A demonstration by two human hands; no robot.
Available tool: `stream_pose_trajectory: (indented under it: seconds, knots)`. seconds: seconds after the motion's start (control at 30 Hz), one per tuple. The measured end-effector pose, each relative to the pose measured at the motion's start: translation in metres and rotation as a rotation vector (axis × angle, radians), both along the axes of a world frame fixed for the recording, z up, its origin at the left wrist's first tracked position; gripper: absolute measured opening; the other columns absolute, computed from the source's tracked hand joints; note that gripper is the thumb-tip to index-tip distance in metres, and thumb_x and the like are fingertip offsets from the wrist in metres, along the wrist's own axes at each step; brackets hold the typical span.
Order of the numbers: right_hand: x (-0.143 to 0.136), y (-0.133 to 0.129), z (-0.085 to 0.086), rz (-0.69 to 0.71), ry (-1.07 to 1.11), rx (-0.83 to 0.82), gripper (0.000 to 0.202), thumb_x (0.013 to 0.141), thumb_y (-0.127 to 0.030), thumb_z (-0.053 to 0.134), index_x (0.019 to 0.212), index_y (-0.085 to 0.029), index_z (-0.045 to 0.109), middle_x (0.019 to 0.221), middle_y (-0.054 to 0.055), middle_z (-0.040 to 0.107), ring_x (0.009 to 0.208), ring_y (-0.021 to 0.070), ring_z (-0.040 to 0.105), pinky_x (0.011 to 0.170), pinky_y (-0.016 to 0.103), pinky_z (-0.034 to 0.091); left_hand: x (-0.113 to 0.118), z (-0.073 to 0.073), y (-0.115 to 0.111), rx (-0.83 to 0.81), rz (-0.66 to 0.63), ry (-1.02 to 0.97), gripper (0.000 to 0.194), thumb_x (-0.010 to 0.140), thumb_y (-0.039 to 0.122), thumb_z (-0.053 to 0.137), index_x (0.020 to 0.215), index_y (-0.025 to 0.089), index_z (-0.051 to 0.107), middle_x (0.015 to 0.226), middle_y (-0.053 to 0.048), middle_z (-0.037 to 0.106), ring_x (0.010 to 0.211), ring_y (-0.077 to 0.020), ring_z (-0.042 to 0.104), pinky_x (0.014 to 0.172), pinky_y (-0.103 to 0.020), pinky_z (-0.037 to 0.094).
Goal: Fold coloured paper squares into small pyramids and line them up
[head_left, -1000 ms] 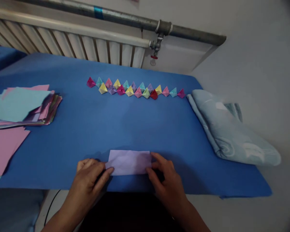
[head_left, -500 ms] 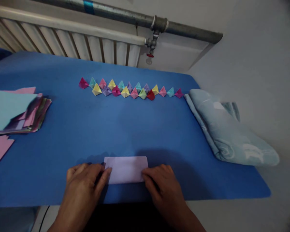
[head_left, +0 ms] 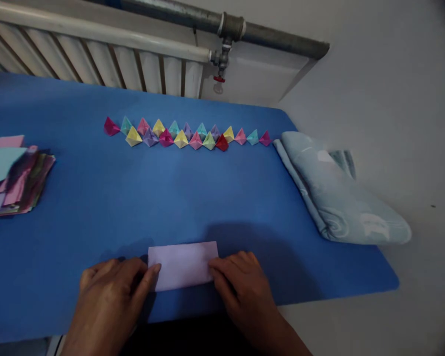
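A pale lilac sheet of paper, folded into a narrow rectangle, lies near the front edge of the blue table. My left hand pinches its left end, thumb on top and the other fingers curled. At the right end, my right hand grips the edge between thumb and forefinger. Farther back stand two staggered rows of small folded-paper pieces in pink, yellow, blue, purple, green and red. Both hands are well apart from those rows.
A stack of coloured paper sheets sits at the left. On the right a folded light-green blanket lies against the wall. Behind the table are a white radiator and a metal pipe with a red-handled valve.
The view has shifted, so everything sits farther left and the table looks slightly turned. Both hands keep their hold on the folded paper, which looks a little tilted now.
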State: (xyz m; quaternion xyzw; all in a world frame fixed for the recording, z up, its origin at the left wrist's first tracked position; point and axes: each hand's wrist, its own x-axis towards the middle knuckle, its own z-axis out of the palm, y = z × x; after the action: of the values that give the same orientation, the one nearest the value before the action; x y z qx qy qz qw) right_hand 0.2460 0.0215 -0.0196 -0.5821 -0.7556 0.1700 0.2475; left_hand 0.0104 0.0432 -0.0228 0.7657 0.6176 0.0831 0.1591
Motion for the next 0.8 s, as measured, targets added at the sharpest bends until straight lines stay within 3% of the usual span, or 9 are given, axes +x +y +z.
stream_pose_trajectory:
  seconds: [0.8]
  knots:
    - [0.0029, 0.0060, -0.0045, 0.067, -0.039, 0.098, 0.026, 0.094, -0.024, 0.041, 0.088, -0.020, 0.065, 0.069, 0.002, 0.066, 0.061, 0.0171, 0.054, 0.061, 0.033, 0.034, 0.0059, 0.0095, 0.0054, 0.038, 0.019, 0.024, 0.035, 0.089, 0.043, 0.047, 0.066, 0.022, 0.062, 0.058, 0.000, 0.063, 0.063, -0.0208, 0.059, 0.067, -0.038, 0.037]
